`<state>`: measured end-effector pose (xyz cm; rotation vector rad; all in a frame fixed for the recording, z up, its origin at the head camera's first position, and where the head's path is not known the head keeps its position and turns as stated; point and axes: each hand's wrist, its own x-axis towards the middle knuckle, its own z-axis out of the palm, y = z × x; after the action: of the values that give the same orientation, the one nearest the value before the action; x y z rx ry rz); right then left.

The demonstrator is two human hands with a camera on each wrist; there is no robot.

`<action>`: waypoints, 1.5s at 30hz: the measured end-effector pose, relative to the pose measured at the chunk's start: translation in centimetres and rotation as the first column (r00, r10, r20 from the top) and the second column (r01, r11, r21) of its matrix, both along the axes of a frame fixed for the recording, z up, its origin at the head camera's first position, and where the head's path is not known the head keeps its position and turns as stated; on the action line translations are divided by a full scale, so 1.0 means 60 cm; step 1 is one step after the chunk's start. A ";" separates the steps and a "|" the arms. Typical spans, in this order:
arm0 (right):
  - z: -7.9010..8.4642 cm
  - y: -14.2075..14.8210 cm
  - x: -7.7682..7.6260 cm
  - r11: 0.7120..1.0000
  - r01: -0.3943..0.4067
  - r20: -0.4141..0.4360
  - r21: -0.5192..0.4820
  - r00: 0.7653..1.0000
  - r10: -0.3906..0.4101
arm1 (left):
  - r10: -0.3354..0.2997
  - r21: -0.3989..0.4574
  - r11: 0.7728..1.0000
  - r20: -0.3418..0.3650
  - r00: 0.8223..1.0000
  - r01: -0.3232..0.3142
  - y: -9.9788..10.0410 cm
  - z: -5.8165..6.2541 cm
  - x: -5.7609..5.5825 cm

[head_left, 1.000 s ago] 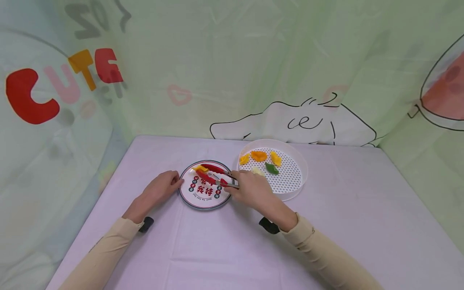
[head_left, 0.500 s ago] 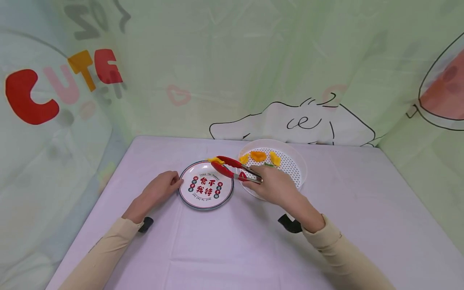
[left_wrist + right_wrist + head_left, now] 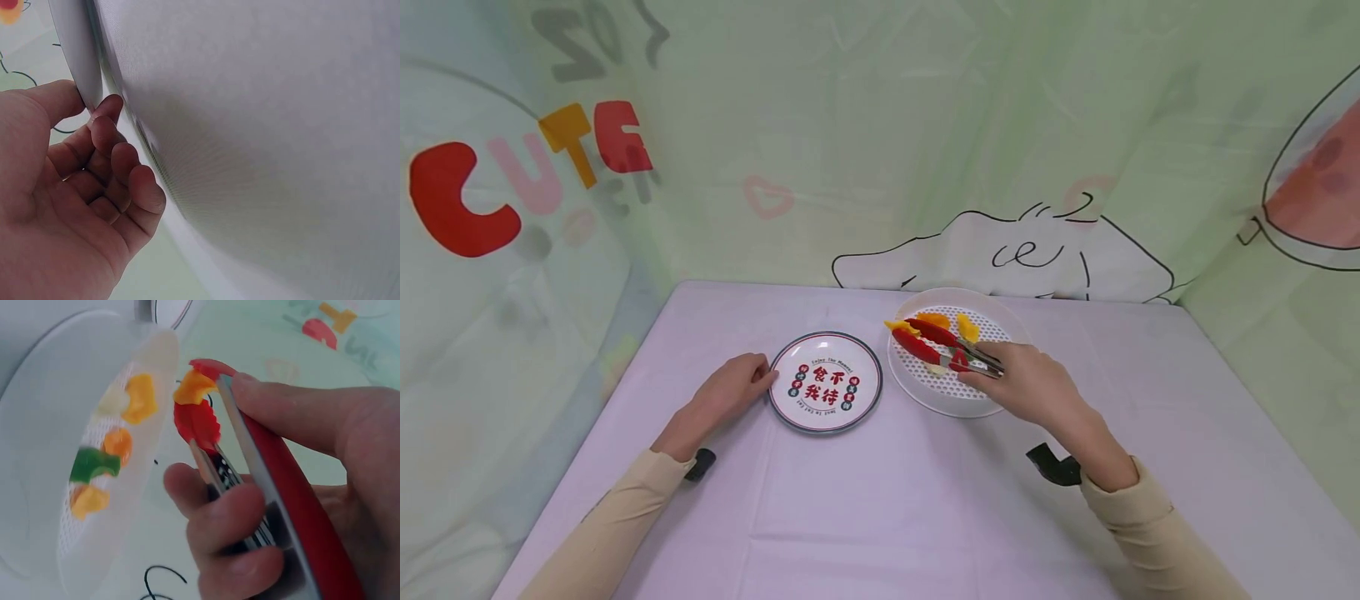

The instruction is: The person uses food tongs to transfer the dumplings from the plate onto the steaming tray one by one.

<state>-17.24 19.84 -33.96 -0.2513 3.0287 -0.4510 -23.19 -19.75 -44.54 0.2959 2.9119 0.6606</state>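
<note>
At the left edge of the round white plate (image 3: 827,346), printed with red characters, is my left hand (image 3: 726,396). Its thumb and forefinger pinch the rim of the plate (image 3: 80,50) in the left wrist view. My right hand (image 3: 1037,383) grips red-and-metal tongs (image 3: 916,344) over the white round perforated steamer tray (image 3: 936,406). Between the tong tips is a yellow dumpling-shaped piece (image 3: 192,387), held above the tray's left side. Inside the tray lie an orange piece (image 3: 934,319), a yellow piece (image 3: 967,327), a green piece (image 3: 94,464) and a pale piece (image 3: 936,369).
Plate and tray stand side by side on a table with a pale lilac cloth (image 3: 850,517). Behind the table hangs a green printed curtain (image 3: 880,125). Another yellow piece (image 3: 140,400) shows in the tray in the right wrist view.
The right hand has carried the tongs and yellow piece from over the plate rightward to over the tray. The left hand stays at the plate's rim, and the plate has not moved.
</note>
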 end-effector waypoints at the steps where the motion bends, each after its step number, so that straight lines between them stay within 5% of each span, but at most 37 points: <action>1: 0.002 0.007 0.002 1.000 0.001 0.013 0.003 1.000 -0.001 | 0.000 0.002 1.000 0.000 1.000 0.000 0.001 0.001 0.001; 14: 0.033 0.092 0.017 0.996 -0.036 0.137 0.078 0.990 0.025 | 0.016 -0.004 1.000 0.007 1.000 -0.016 0.000 -0.001 0.000; 25: 0.036 0.106 0.006 0.993 -0.059 0.249 0.102 0.968 0.032 | 0.002 0.006 1.000 -0.004 1.000 -0.002 0.001 -0.001 0.003; 45: 0.049 0.110 0.026 0.997 -0.012 0.245 0.080 0.970 -0.008 | 0.002 0.018 1.000 -0.008 1.000 -0.002 -0.001 -0.003 0.002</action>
<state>-15.68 26.46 -31.05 -0.1791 2.7965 -0.3312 -23.05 -19.79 -44.71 0.2987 2.9151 0.6877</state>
